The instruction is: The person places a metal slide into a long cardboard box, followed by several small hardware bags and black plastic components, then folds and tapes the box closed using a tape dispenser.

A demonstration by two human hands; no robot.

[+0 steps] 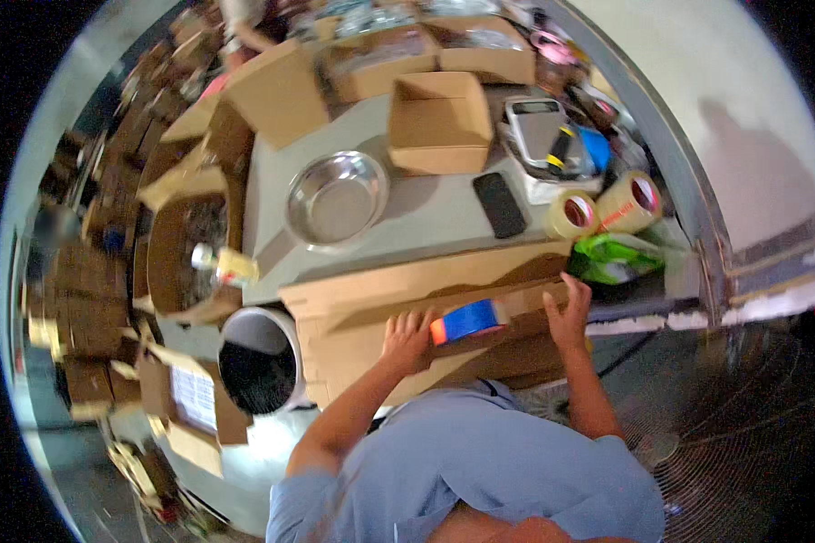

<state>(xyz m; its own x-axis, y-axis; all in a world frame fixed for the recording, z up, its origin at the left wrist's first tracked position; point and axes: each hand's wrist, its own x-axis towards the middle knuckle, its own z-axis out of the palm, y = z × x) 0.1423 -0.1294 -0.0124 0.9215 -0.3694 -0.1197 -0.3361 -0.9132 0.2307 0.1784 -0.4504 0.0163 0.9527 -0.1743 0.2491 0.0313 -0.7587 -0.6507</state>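
A flattened cardboard box lies across the table edge in front of me. My left hand rests on it with fingers stretched out. Right beside those fingers is a blue and orange tape dispenser; whether they touch it is unclear. My right hand is over the right end of the cardboard, its fingers apart and nothing seen in them. Close beyond it lies a green plastic bag.
Beyond the cardboard are a steel bowl, an open carton, a black phone, tape rolls and a scale. Left are a white bin, a bottle and open boxes. A fan guard is lower right.
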